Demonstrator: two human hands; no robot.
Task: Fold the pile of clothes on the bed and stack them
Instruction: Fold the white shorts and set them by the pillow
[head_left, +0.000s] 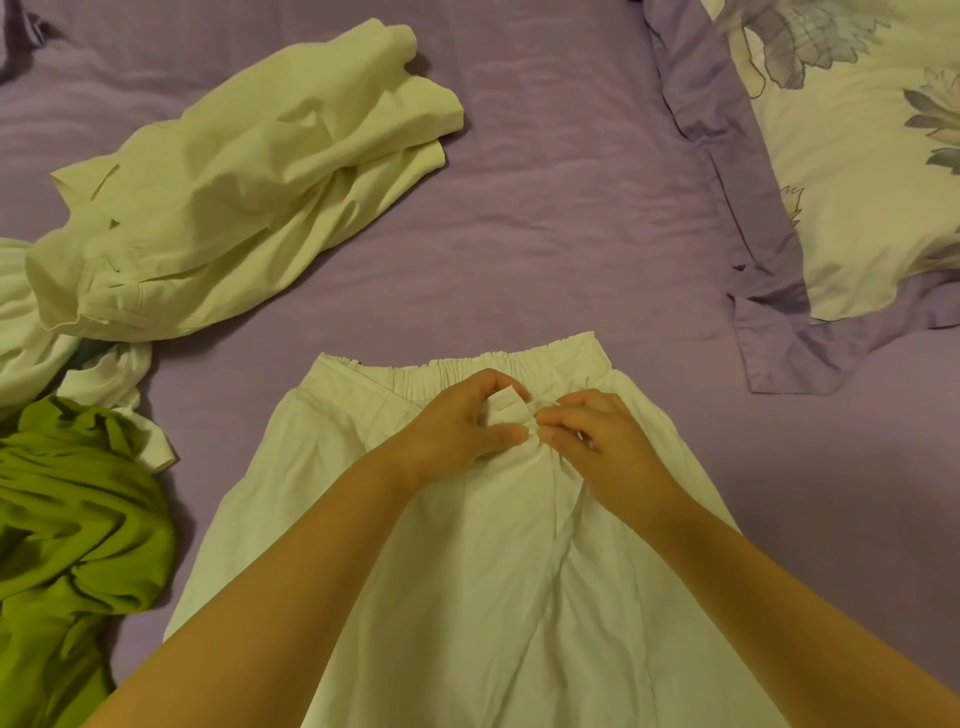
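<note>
White trousers (467, 571) with an elastic waistband lie spread flat on the purple bed sheet (545, 208), waistband pointing away from me. My left hand (462, 421) grips a bunched bit of white cloth just below the waistband. My right hand (602, 441) pinches the same fabric right beside it, fingertips nearly touching the left thumb. To the left lies the unfolded pile: a pale yellow garment (234, 182), a white garment (31, 332) and a green garment (72, 545).
A floral pillow (857, 182) with a purple border sits at the upper right. Bare sheet stretches between the yellow garment and the pillow, and to the right of the trousers.
</note>
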